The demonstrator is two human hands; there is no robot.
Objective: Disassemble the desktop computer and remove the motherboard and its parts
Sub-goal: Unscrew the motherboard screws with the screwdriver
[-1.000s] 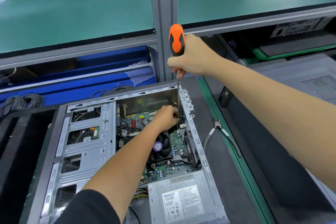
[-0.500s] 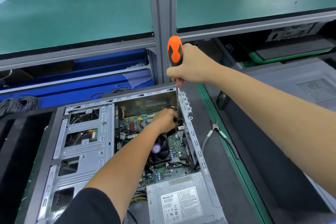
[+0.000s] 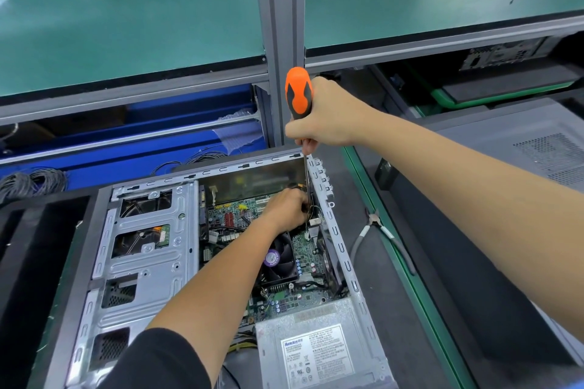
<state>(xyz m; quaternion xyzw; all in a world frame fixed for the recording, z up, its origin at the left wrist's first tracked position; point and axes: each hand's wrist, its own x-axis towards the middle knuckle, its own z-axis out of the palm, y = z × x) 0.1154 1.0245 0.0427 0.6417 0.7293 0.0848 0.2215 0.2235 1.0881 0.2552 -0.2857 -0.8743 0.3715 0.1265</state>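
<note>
An open desktop case (image 3: 148, 249) lies flat on the bench. Inside it sit the green motherboard (image 3: 230, 215), a black CPU fan (image 3: 281, 262) and a silver power supply (image 3: 316, 347). My right hand (image 3: 328, 117) grips the orange and black screwdriver (image 3: 298, 95) upright, and its thin shaft runs down into the case's far right corner. My left hand (image 3: 289, 210) reaches into that corner with its fingers curled around the lower end of the shaft. The screwdriver tip and the screw are hidden behind my left hand.
Cutting pliers (image 3: 379, 230) lie on the dark mat right of the case. A grey computer side panel (image 3: 531, 148) rests at the far right. Black foam (image 3: 34, 249) borders the case on the left. A metal upright (image 3: 278, 41) and green shelves stand behind, with coiled cables (image 3: 31, 181) at the left.
The screwdriver and my right hand have shifted slightly downward in view. My left hand stays in the far right corner of the case.
</note>
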